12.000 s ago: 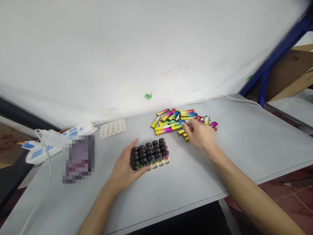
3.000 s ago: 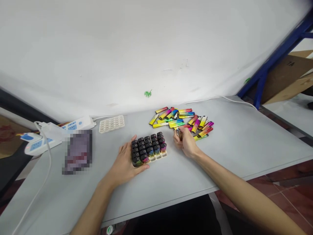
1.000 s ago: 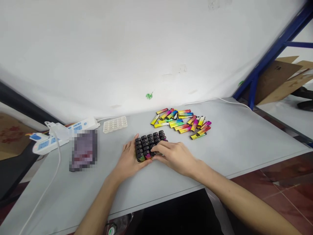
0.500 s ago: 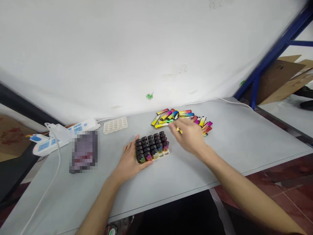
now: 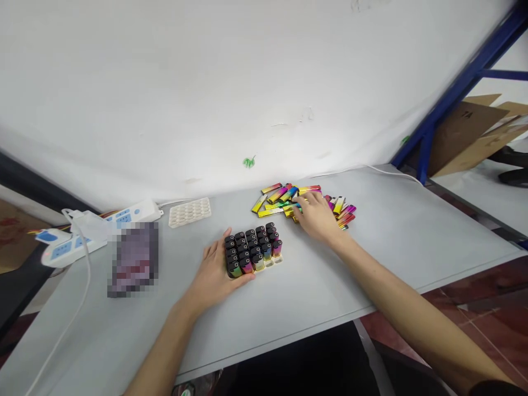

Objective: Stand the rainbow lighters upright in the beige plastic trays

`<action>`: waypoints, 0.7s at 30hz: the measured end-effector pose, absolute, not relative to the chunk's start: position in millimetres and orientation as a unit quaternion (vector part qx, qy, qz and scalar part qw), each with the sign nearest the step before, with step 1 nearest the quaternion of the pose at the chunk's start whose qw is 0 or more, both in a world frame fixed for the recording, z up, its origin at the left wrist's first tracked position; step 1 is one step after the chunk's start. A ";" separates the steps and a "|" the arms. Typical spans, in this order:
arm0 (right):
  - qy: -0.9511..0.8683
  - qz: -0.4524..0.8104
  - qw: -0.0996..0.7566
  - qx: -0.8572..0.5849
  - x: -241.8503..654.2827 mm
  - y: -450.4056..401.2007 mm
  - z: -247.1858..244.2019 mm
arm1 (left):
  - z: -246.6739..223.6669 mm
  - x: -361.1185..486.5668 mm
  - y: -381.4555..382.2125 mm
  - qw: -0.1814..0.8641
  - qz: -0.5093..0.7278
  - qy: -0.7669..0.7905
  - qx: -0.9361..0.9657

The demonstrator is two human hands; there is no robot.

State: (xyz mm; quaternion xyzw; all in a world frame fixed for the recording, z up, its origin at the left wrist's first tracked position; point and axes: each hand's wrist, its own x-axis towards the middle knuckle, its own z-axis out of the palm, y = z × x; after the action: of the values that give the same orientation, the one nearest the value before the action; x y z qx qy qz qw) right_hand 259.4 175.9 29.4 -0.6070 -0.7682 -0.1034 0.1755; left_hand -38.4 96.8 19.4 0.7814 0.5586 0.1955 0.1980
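Observation:
Black-topped lighters (image 5: 252, 247) with shiny coloured bodies stand upright in rows in a pale slotted tray (image 5: 279, 260). Two slots at the tray's near right corner hold nothing. My left hand (image 5: 214, 275) is wrapped round the tray's left side, thumb along the front edge and fingers behind. Farther back and to the right lies a loose pile of shiny, rainbow-coloured lighter-sized pieces (image 5: 279, 194). My right hand (image 5: 317, 217) is over the pile's front, fingers bent down among the pieces. What its fingertips pinch, if anything, is hidden.
A second pale slotted tray (image 5: 190, 213) lies near the wall. To the left are a power strip (image 5: 124, 217) with a white cable (image 5: 87, 275) and a blurred-out dark object (image 5: 134, 258). Cardboard boxes (image 5: 466, 132) stand beyond the blue frame (image 5: 424, 154) at right.
My right hand has moved slightly back and down onto the pile from just above its front. My left hand stays on the tray. The whole view has shifted slightly.

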 end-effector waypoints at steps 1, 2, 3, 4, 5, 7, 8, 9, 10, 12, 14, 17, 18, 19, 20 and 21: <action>-0.790 -0.095 0.171 -0.582 250.9 176.1 29.4 | 20.1 -37.9 96.3 0.198 0.197 0.558 0.781; -0.805 -0.088 0.166 -0.562 242.9 176.9 28.8 | 20.8 -37.4 95.8 0.199 0.199 0.558 0.781; -0.813 -0.085 0.163 -0.552 235.9 177.8 27.8 | 21.4 -37.0 95.3 0.198 0.203 0.558 0.780; -0.815 -0.084 0.161 -0.550 230.0 178.7 26.5 | 21.6 -36.6 94.9 0.198 0.207 0.558 0.779; -0.814 -0.084 0.162 -0.551 225.6 179.1 25.0 | 21.6 -36.5 94.7 0.196 0.212 0.559 0.777; -0.812 -0.086 0.166 -0.553 220.8 178.2 22.4 | 20.9 -36.8 94.6 0.195 0.215 0.558 0.778; -0.812 -0.087 0.169 -0.551 220.3 176.9 21.5 | 20.3 -37.2 94.8 0.196 0.213 0.557 0.778; -0.815 -0.087 0.172 -0.546 220.8 175.1 20.8 | 19.7 -37.7 95.0 0.197 0.210 0.558 0.778; -0.820 -0.083 0.176 -0.538 221.9 173.0 20.5 | 19.1 -38.1 95.2 0.199 0.207 0.558 0.778; -0.826 -0.062 0.199 -0.524 225.5 168.7 20.4 | 18.5 -38.8 95.5 0.200 0.205 0.559 0.779; -0.819 -0.019 0.250 -0.516 229.2 165.2 21.4 | 18.5 -38.9 95.5 0.200 0.203 0.558 0.780; -0.771 0.085 0.362 -0.517 232.1 161.2 24.7 | 18.9 -38.5 95.2 0.197 0.199 0.553 0.785; -0.743 0.133 0.398 -0.521 231.9 159.8 26.1 | 19.0 -38.5 95.2 0.196 0.199 0.551 0.787; -0.710 0.188 0.432 -0.523 231.1 158.2 27.5 | 19.0 -38.5 95.2 0.195 0.199 0.549 0.788; -0.673 0.248 0.462 -0.521 229.6 156.5 28.7 | 18.9 -38.5 95.3 0.194 0.199 0.549 0.788; -0.636 0.310 0.487 -0.511 227.7 154.6 29.7 | 18.7 -38.7 95.4 0.194 0.200 0.549 0.788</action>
State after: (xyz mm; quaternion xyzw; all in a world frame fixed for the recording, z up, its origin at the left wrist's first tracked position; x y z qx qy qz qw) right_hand 227.7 154.6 29.7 -0.5115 -0.6365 0.3099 0.4871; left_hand -38.7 95.4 18.7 0.7882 0.5490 0.1995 0.1938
